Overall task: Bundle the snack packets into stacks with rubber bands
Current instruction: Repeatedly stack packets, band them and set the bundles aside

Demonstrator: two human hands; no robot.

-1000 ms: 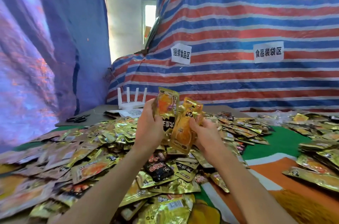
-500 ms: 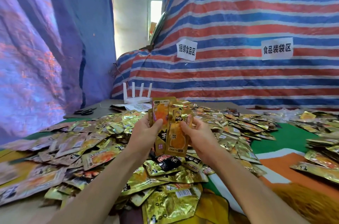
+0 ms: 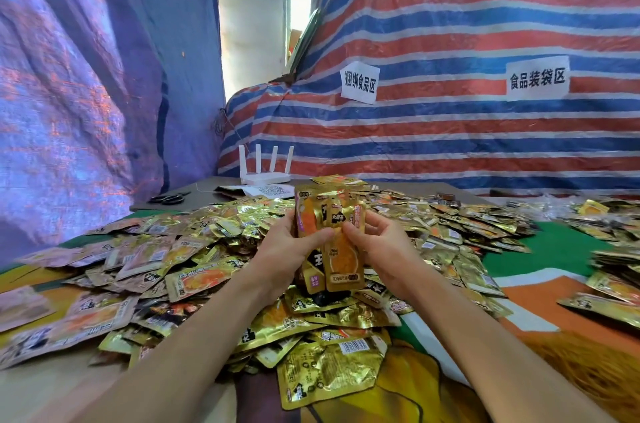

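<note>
Snack packets (image 3: 329, 214) are gripped as one upright stack, long axis vertical, just above the loose heap (image 3: 207, 249), by the left hand (image 3: 284, 252) and right hand (image 3: 384, 249) at either side. No rubber band is seen on it.

left hand (image 3: 287, 251): curled round packet stack (image 3: 330, 211) | right hand (image 3: 386, 246): thumb and fingers pinching same stack | forearms: converging forward

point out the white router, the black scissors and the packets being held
white plastic four-antenna router (image 3: 265, 178), head view, base
black scissors (image 3: 167, 199), head view, handle loops
held gold foil snack packets (image 3: 341, 212), head view, front packet
</note>
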